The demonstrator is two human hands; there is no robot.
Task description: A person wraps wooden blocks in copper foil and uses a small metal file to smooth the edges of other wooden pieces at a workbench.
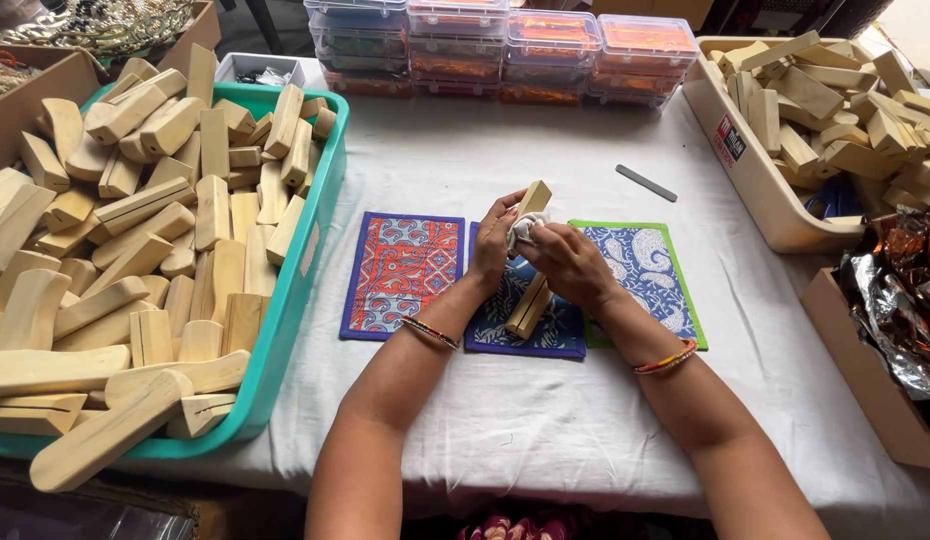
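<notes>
Wooden block (531,250): pale, long, held over the blue patterned mat (550,330) at the counter (545,420) centre, long axis tilted, upper end away from the person. Left hand (495,240) fingers clamped on its upper part; right hand (570,265) fingers closed around a white cloth (525,228) pressed to it. Both hands touching it. Teal tray (320,200) of blocks at left.

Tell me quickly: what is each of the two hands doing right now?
Left hand: closed on the wooden piece, holding it upright.
Right hand: closed on a white cloth, pressed against the same wooden piece.
</notes>
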